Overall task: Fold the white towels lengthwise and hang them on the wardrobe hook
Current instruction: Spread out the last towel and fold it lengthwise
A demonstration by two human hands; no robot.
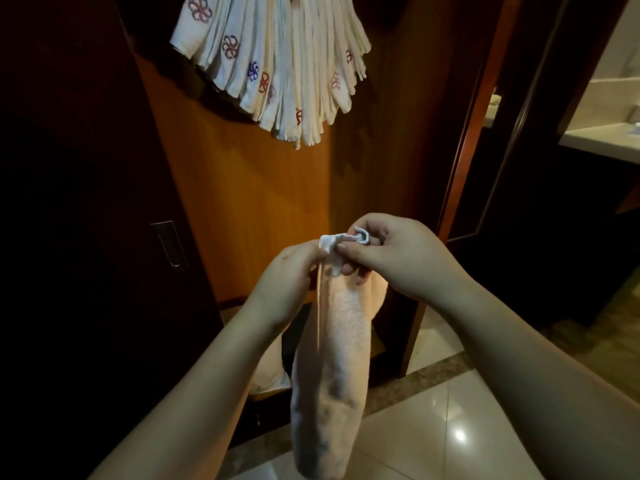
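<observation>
Two hands meet at the top of one folded white towel (332, 368), which hangs straight down from the fingers as a long narrow strip, its lower end below both wrists and over the glossy floor tiles (433, 427). The left hand (287, 282) has its fingers curled round the towel's upper end, gripping it just under the bunched top. The right hand (398, 254) pinches the small white hanging loop (362, 235) at the towel's top corner between thumb and forefinger, the loop standing up just above its fingertips; its other fingers curl loosely underneath, against the cloth. The two hands touch or nearly touch at the bunched fabric between them.

Well above the fingers, a thick fan of hung white towels (277, 64) spreads downward against the wooden wardrobe panel (242, 202), several bearing red or purple embroidered flower marks near their lower ends. What they hang from lies above the top edge of the view. Left of the left hand, a recessed metal door pull (169, 244) sits in the dark wardrobe door. Beneath the left wrist, more pale cloth (270, 368) lies low in the wardrobe, partly hidden by the forearm.
</observation>
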